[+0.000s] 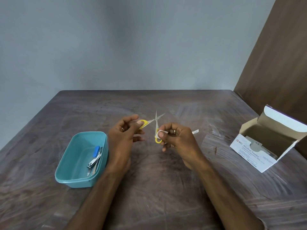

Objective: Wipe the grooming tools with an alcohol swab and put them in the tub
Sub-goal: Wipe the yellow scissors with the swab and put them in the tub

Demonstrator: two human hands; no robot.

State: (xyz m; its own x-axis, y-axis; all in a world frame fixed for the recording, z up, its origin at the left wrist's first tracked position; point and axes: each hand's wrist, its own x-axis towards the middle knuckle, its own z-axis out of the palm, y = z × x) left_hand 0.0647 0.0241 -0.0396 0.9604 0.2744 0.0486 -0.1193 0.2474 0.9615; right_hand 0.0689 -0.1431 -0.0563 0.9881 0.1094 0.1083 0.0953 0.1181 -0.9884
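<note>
Left hand: fingers pinch one yellow loop of the scissors, blades spread open above the desk.
Right hand: fingers press the white swab against the other handle.
Tub: just left of the hands; holds nail clippers and a blue-handled tool, apparently finished.
Remaining: finish wiping scissors, then place them in the tub.
Swab box: open, far right.

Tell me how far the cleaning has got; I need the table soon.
Done: a metal nail clipper and a blue-handled tool lie in the teal plastic tub. In hand: the left hand and right hand hold open the yellow-handled scissors, with a white swab at the right thumb. Left: finish wiping, then put them in the tub.
</note>
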